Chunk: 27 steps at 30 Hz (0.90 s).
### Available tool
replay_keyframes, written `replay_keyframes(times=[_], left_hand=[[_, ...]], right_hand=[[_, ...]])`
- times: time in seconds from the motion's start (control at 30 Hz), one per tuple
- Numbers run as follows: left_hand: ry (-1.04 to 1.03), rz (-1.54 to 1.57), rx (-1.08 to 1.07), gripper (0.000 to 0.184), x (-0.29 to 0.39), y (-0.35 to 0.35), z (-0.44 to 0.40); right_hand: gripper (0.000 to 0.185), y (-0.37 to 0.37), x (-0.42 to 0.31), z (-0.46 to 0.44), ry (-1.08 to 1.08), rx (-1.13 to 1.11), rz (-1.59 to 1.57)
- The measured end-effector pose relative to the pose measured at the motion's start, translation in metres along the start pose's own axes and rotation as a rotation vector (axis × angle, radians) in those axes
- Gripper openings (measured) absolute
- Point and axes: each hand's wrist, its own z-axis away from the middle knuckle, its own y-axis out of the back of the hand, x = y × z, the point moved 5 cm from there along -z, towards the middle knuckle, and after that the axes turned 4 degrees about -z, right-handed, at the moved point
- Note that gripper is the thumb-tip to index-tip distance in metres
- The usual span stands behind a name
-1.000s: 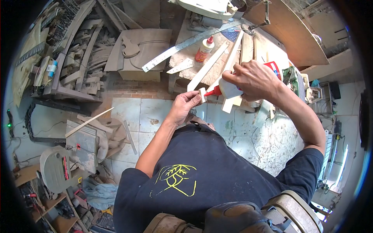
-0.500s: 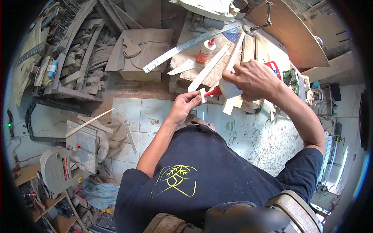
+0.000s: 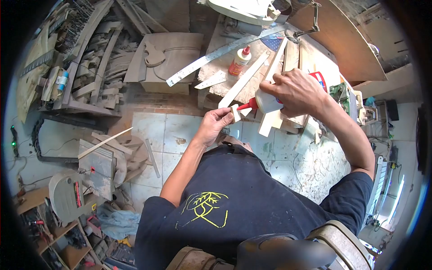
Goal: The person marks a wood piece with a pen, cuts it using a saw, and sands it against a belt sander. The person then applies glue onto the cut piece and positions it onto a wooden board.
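Observation:
A small pale wooden block (image 3: 235,113) is pinched between the thumb and fingers of my left hand (image 3: 213,126). My right hand (image 3: 298,93) is wrapped round a white glue bottle (image 3: 267,101), which is tilted so that its red nozzle (image 3: 247,105) points left. The nozzle's tip is at the block's edge; whether glue comes out is too small to tell. Behind my hands a second glue bottle (image 3: 239,61) with a red cap stands upright on the workbench (image 3: 215,67), beside a long pale wooden strip (image 3: 245,80).
A long metal straightedge (image 3: 202,61) lies across the bench's left part and juts past its edge. Wood scraps fill a rack (image 3: 85,107) at the left. A machine with a flat table (image 3: 96,168) stands at the lower left. A large curved panel (image 3: 337,40) leans at the upper right.
The view has shifted slightly, so the bench and racks appear a little further right. Both hands keep nearly the same pose, with the nozzle still at the block.

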Motion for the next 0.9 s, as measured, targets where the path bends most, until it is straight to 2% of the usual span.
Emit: replay_keyframes(times=[0.1, 0.3, 0.47, 0.57, 0.6, 0.67, 0.7, 0.8, 0.9], left_hand=[[0.023, -0.009, 0.020, 0.030, -0.001, -0.001, -0.007], [0.010, -0.026, 0.039, 0.032, 0.004, -0.005, -0.022], [0.011, 0.119, 0.092, 0.037, -0.003, 0.004, -0.037], [0.025, 0.142, 0.151, 0.037, 0.002, 0.005, -0.041], [0.033, 0.147, 0.174, 0.036, 0.004, 0.005, -0.041], [0.039, 0.141, 0.205, 0.038, 0.003, 0.010, -0.041], [0.038, 0.144, 0.227, 0.039, 0.005, 0.010, -0.041], [0.018, 0.162, 0.283, 0.040, 0.005, 0.013, -0.043], [-0.027, 0.176, 0.327, 0.040, 0.007, 0.014, -0.042]], right_hand=[[0.046, -0.004, 0.009, -0.003, -0.035, -0.077, -0.049], [0.047, -0.016, 0.040, -0.005, 0.008, 0.080, -0.082], [0.054, -0.041, 0.093, -0.002, -0.057, 0.140, -0.464], [0.064, -0.073, 0.137, 0.000, -0.050, 0.421, -0.887], [0.065, -0.091, 0.156, 0.000, -0.161, 0.407, -1.049], [0.068, -0.125, 0.183, -0.004, -0.281, 0.641, -1.395], [0.071, -0.142, 0.196, -0.010, -0.421, 0.684, -1.493], [0.069, -0.201, 0.232, -0.047, -0.510, 0.967, -1.553], [0.066, -0.273, 0.249, -0.099, -0.544, 1.020, -1.562]])
